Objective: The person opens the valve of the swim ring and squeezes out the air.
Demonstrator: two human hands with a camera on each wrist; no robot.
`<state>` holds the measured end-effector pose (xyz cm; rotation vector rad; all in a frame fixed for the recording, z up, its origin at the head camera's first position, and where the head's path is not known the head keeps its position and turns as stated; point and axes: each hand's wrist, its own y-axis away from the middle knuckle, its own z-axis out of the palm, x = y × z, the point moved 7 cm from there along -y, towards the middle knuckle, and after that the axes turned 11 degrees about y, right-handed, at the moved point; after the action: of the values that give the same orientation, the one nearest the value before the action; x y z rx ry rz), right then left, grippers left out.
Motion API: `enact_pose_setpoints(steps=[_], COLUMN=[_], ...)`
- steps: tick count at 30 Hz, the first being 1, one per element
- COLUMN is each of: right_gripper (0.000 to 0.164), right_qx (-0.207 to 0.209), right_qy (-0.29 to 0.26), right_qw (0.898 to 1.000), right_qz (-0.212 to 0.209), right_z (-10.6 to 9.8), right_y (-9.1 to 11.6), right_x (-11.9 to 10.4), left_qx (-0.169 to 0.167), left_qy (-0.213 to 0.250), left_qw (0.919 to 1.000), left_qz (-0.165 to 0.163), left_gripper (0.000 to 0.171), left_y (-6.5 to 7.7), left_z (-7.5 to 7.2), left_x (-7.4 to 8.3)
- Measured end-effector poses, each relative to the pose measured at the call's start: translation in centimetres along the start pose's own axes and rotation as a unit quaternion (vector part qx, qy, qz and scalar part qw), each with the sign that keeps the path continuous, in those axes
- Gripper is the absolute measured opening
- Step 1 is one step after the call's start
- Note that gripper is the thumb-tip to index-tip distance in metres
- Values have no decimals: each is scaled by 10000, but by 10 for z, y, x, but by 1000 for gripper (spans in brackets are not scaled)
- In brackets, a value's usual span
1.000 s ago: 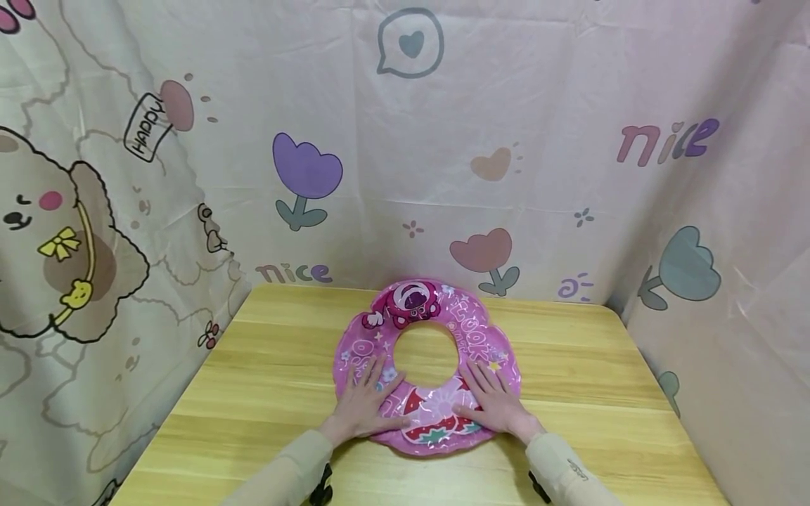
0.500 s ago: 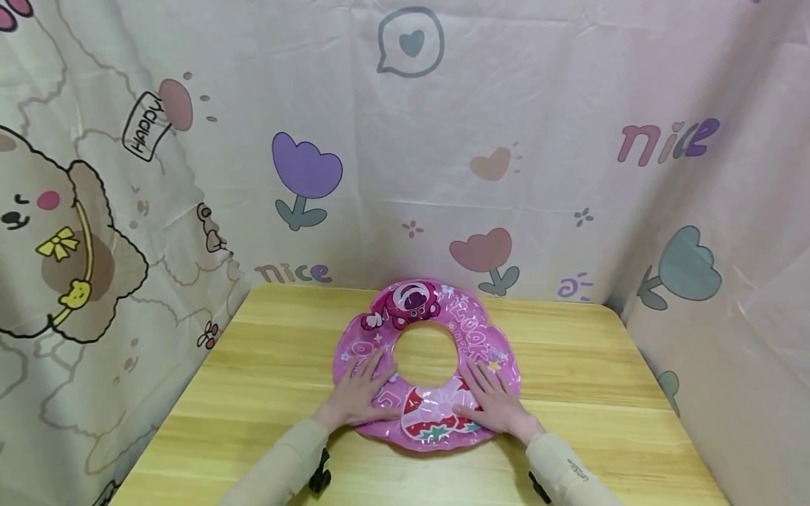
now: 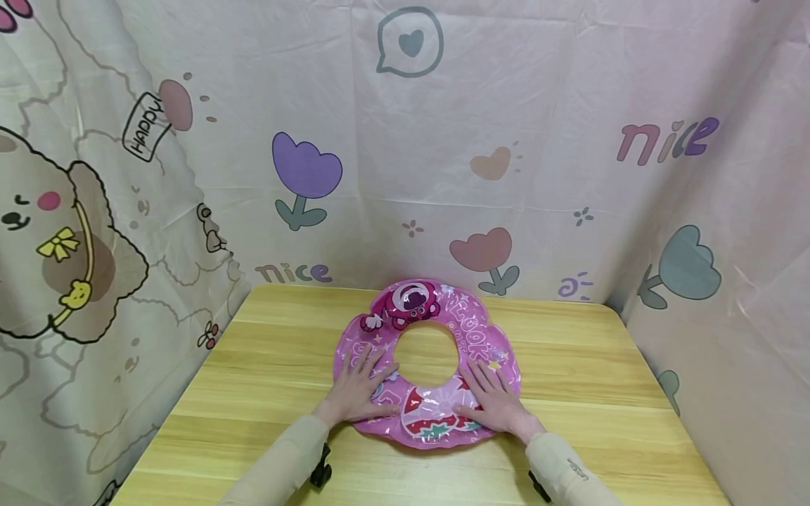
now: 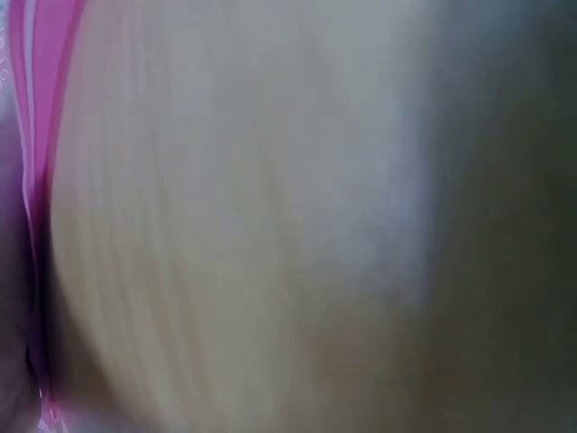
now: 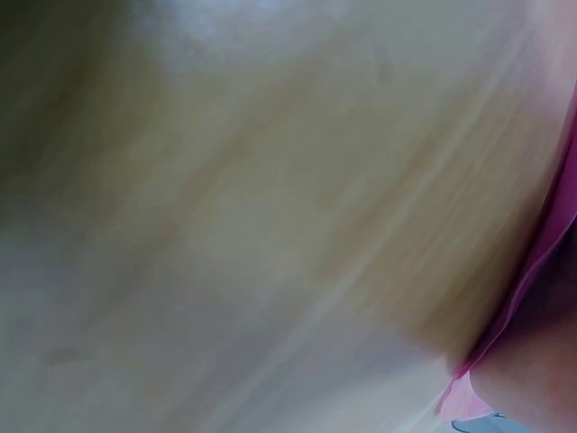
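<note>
A pink inflatable swim ring lies flat on the wooden table, printed with a bear, lettering and strawberries. My left hand rests on its near left side, fingers straight and spread. On the near right side my right hand lies the same way, thumb over the strawberry print. In the left wrist view a pink edge of the swim ring runs down the left border. The right wrist view has another strip of the swim ring at its right border, with part of the hand beside it.
The light wooden table extends around the ring on all sides. Behind it hangs a pale printed curtain with tulips and words, and similar cloth covers both sides. Black straps show under the cuffs.
My left hand has shifted slightly to the left over the ring. The ring's near edge has drawn up a little. My right hand stays in place.
</note>
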<state>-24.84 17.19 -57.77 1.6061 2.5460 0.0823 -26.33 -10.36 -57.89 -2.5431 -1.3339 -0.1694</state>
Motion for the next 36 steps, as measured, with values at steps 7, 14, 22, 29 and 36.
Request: enact_pose_setpoints(steps=[7,14,22,29,36], right_gripper=[90,90,90,91,97], right_qx=[59,34,80,181,300], right_qy=[18,39,-33,-176,239], right_qw=[10000,10000,9999,9997,9990], right_qz=[-27,-10,-58,-66,-242], right_z=[0,0,-2,-3,-11], right_y=[0,-1,0,1,-4], right_x=[0,1,-1,-1,1], left_qx=[-269,-432,-470,-544,-516], left_qy=[-26,197,376,439,592], left_qw=[9995,9985,9977,9969,9944], left_qz=[-155,-262,-298,-357,-709], left_gripper=[96,97,96,105,109], left_y=[-2,-6,-4,-7,-13], left_z=[2,-1,1,0,-4], left_x=[-3,-4,-5,-6,-18])
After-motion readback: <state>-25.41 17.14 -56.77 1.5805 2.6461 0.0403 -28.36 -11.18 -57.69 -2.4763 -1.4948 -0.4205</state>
